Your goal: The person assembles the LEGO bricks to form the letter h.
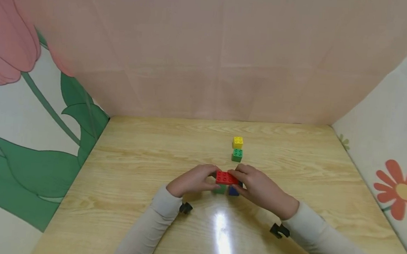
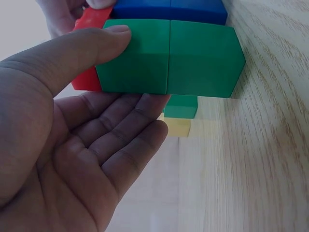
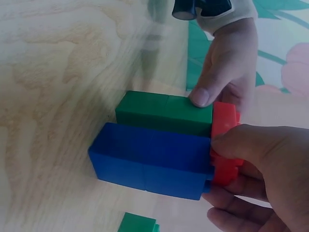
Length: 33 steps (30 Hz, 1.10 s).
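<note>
A red brick [image 1: 226, 178] with studs lies across the tops of two upright stacks, one of two green bricks [image 2: 169, 58] and one of two blue bricks [image 3: 149, 154]. My left hand [image 1: 198, 178] grips the green stack, thumb on its near face and fingers along the far side. With thumb and fingers, my right hand [image 1: 258, 187] pinches the red brick over the blue stack. A few blue studs peek out beside the red brick in the right wrist view. Both stacks stand side by side on the wooden table [image 1: 145, 146].
Behind the stacks a small green brick [image 1: 237, 155] stands on the table, and a yellow brick [image 1: 238, 142] sits just beyond it. A pink wall covering [image 1: 201, 64] closes off the back; flower-printed panels flank both sides.
</note>
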Available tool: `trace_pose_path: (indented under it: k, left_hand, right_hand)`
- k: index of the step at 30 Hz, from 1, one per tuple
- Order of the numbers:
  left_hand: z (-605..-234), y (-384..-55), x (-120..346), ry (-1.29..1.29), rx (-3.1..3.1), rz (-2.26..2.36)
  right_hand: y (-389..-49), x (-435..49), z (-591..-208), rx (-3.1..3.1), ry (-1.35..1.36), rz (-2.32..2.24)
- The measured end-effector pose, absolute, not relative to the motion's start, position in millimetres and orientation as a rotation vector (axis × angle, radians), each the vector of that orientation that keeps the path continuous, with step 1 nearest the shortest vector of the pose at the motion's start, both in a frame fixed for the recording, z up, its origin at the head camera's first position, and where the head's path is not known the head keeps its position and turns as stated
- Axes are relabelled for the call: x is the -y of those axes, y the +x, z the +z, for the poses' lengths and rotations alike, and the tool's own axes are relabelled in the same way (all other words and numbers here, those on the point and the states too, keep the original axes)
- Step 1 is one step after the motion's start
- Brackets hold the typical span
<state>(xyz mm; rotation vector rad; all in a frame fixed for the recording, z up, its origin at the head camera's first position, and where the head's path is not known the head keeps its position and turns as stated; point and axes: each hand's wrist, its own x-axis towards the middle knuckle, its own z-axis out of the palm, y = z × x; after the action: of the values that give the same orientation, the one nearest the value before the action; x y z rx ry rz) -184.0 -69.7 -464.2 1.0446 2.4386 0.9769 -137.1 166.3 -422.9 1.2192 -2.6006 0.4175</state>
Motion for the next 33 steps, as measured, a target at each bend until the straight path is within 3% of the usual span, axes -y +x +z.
trace_pose_path:
  k: [33]
  left_hand:
    - [-460,-183,70,1.008,-2.439,0.977]
  right_hand:
    - [-140,-174,-434,2.661,1.142,0.564]
